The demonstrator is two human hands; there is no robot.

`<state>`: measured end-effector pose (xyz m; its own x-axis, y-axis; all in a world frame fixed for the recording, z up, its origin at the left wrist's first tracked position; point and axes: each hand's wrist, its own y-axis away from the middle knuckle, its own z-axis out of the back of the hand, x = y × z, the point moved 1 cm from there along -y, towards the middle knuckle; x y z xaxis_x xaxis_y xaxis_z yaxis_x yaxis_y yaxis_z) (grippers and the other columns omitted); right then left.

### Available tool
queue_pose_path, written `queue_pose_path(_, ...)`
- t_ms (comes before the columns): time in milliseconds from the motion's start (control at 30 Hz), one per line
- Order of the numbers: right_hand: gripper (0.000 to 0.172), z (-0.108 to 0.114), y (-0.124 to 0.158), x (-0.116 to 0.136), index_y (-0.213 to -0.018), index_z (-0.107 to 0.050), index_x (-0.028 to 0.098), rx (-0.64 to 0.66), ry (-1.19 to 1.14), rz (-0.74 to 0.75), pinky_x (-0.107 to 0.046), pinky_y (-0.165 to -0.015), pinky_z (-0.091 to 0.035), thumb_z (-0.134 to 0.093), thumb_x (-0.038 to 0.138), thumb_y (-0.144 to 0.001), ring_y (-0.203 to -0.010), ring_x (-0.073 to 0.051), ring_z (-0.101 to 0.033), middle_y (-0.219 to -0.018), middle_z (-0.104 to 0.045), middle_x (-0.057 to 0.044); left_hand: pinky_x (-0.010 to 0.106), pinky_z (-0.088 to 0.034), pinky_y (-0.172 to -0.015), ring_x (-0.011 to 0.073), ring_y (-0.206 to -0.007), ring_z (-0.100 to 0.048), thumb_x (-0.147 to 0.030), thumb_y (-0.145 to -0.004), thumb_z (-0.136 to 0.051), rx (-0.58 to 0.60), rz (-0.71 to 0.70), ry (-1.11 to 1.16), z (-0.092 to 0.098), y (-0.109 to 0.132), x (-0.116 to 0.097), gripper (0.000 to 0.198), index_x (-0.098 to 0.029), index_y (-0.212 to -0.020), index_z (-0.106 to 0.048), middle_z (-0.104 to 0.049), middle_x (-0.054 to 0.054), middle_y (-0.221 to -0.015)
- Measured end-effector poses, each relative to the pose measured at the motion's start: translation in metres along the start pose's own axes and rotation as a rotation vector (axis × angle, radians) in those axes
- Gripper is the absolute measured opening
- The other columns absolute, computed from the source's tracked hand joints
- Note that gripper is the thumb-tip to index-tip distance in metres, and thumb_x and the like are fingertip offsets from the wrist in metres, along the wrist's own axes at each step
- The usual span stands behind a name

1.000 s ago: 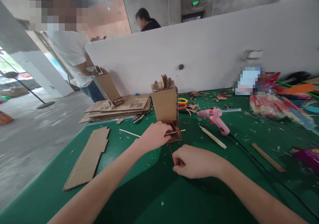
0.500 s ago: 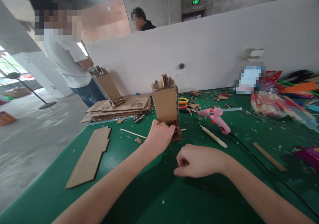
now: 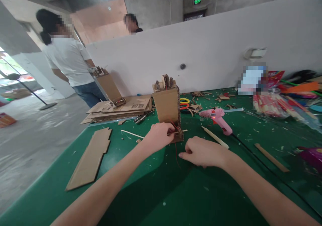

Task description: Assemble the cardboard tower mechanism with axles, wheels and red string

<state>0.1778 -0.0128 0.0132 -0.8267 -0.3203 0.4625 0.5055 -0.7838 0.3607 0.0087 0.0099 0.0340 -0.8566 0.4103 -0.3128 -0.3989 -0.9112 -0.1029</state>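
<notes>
One head-worn view looks forward and down across the table (image 3: pixel 161 199) toward 12 o'clock, close behind the left hand (image 3: pixel 158 137) and right hand (image 3: pixel 203 150), centred on the cardboard box (image 3: pixel 167 108); white partition (image 3: pixel 213 51) beyond, floor (image 3: pixel 30 145) at 9 o'clock.

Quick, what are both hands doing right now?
Left hand: closed on the thin stick at the cardboard box's base.
Right hand: curled shut beside the red thread; holding it, cannot tell.

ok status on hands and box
Left hand pinching base of upright brown cardboard box. Right hand curled on green table beside red thread. Pink glue gun apart.
</notes>
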Motion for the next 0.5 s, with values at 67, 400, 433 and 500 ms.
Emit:
queue_pose_path(67,0.043,0.0,0.001,-0.001,-0.054,-0.049,0.018,0.004,-0.008,0.008,-0.026,-0.041,-0.037,-0.039,0.048,-0.083,-0.036,-0.014,-0.051,-0.049,-0.057,-0.003,0.028,-0.046,-0.072,0.0175,-0.08,-0.063,-0.017,-0.076,-0.047,0.002,-0.025,0.055,0.004,0.0,0.003,0.024,-0.021,-0.085,-0.069,-0.071,0.001,-0.089)
queue_pose_path(400,0.042,-0.003,-0.004,0.005,-0.053,-0.054,0.018,-0.276,0.15,0.133,-0.027,-0.045,-0.025,-0.041,0.041,-0.086,-0.044,-0.011,-0.043,-0.052,-0.053,-0.002,0.023,-0.047,-0.064,0.0129,-0.069,-0.061,-0.016,-0.072,-0.053,-0.025,-0.042,0.239,-0.001,0.001,0.01,0.017,-0.021,-0.081,-0.066,-0.068,-0.001,-0.076)
queue_pose_path(433,0.041,-0.003,-0.004,0.006,-0.055,-0.055,0.018,-0.299,0.146,0.147,-0.026,-0.046,-0.024,-0.041,0.04,-0.086,-0.045,-0.011,-0.043,-0.054,-0.054,-0.002,0.023,-0.046,-0.062,0.0125,-0.068,-0.06,-0.016,-0.071,-0.053,-0.033,-0.047,0.243,-0.002,0.001,0.011,0.016,-0.022,-0.081,-0.065,-0.067,-0.002,-0.076)
queue_pose_path(500,0.034,-0.002,-0.003,0.009,-0.065,-0.061,0.019,-0.354,0.1,0.194,-0.026,-0.048,-0.026,-0.041,0.036,-0.087,-0.049,-0.011,-0.046,-0.061,-0.057,-0.002,0.022,-0.045,-0.061,0.0116,-0.067,-0.059,-0.016,-0.07,-0.053,-0.046,-0.064,0.262,-0.002,0.002,0.011,0.016,-0.021,-0.081,-0.063,-0.066,-0.002,-0.075)
